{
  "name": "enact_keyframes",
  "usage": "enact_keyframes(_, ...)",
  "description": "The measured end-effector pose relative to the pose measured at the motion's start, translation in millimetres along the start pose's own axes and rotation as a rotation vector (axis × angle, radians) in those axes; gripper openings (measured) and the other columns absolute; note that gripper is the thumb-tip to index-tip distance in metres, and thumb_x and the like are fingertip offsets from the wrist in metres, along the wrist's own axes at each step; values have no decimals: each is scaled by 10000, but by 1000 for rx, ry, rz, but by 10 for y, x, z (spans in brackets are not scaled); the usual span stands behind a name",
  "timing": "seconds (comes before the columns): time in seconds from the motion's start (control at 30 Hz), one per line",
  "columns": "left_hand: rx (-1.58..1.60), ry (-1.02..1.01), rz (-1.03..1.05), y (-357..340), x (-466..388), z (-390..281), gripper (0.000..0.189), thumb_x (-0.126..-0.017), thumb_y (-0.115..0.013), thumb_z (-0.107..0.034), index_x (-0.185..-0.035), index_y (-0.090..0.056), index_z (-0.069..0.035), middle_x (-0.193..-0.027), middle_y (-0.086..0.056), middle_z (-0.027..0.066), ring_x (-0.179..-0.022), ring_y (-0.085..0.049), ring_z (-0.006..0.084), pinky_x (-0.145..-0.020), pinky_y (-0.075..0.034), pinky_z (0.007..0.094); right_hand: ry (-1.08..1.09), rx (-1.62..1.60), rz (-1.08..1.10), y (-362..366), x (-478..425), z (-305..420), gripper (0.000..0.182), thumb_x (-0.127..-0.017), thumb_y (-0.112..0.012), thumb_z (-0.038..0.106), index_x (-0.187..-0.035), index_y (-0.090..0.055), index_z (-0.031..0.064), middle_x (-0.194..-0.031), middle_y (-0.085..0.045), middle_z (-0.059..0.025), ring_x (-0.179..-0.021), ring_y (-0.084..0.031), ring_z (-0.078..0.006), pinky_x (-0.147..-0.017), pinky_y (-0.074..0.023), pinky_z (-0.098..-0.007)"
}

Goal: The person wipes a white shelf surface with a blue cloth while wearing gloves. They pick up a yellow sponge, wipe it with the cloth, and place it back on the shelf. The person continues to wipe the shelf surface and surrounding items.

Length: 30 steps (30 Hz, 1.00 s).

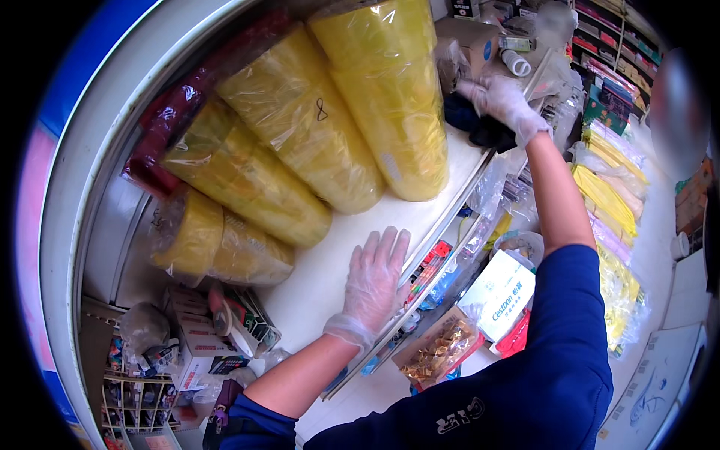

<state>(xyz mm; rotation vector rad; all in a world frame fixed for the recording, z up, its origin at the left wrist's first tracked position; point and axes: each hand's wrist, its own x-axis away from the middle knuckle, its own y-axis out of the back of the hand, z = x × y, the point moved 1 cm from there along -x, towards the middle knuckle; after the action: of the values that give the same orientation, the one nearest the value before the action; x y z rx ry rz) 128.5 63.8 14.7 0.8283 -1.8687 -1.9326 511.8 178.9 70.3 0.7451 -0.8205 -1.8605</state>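
Note:
My left hand (372,281), in a clear plastic glove, lies flat on the white counter (315,292), fingers slightly apart and nothing in it. My right hand (500,101), gloved the same way, reaches over a dark cloth bundle (478,126) at the counter's far right, beside a cardboard box (475,42); whether its fingers grip anything is unclear. Several large yellow rolls in clear wrap (388,101) lie side by side on the counter, beyond my left hand. One roll (315,124) bears a handwritten mark. A dark red wrapped bundle (180,118) lies behind them.
A white carton (498,295) and an open box of gold-wrapped pieces (439,349) stand below the counter's near edge. Stacked boxes (197,337) are at the lower left. Yellow plastic packs (607,191) lie on the right, with shelves (613,34) beyond. A white coil (514,62) sits near the cardboard box.

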Motion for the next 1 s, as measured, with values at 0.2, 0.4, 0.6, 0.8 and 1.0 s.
enact_keyframes(0.2, -10, 3, 11, -5, -35, -24, 864, -708, -768, -170, -1458, -354, -58, -1429, -407, 170, -1328, -361, 390, -1107, -317, 481, -62, 333, -107, -500, 327, -20, 655, -772, -691, 549, -1375, -556, 328, -1503, -390, -140, -1348, -389, -399, -1093, -350, -532)
enact_keyframes(0.4, -40, 11, 62, 50, -24, -54, 874, -712, -775, -135, -1466, -341, -53, -1447, -398, 176, -1337, -359, 405, -1115, -310, 484, -195, 395, -160, -548, -340, -228, 466, -853, -631, 430, -1304, -615, 313, -1403, -510, -92, -1237, -532, -345, -1014, -438, -484)
enact_keyframes(0.6, -23, -40, 35, 1, -65, -53, 891, -693, -781, -96, -1464, -338, -41, -1435, -406, 194, -1320, -380, 411, -1104, -322, 484, -267, 102, -469, -438, -355, -384, 299, -800, -673, 234, -1088, -706, 159, -1064, -698, -139, -1039, -659, -326, -896, -524, -432)
enact_keyframes(0.8, -2, -32, 31, 1, -27, -42, 897, -681, -783, -79, -1459, -340, -32, -1427, -411, 205, -1310, -393, 405, -1089, -337, 480, 71, 233, -203, -620, 329, 225, 420, -824, -643, 294, -1240, -657, 243, -1258, -601, -130, -1122, -611, -312, -936, -507, -415)
enact_keyframes(1.0, 8, -41, 19, 24, -51, -61, 878, -680, -786, -80, -1444, -358, -27, -1410, -423, 208, -1298, -405, 395, -1074, -351, 475, 23, 460, 82, -722, 164, 382, 504, -888, -573, 443, -1380, -546, 334, -1492, -399, -88, -1325, -431, -304, -1011, -427, -480)
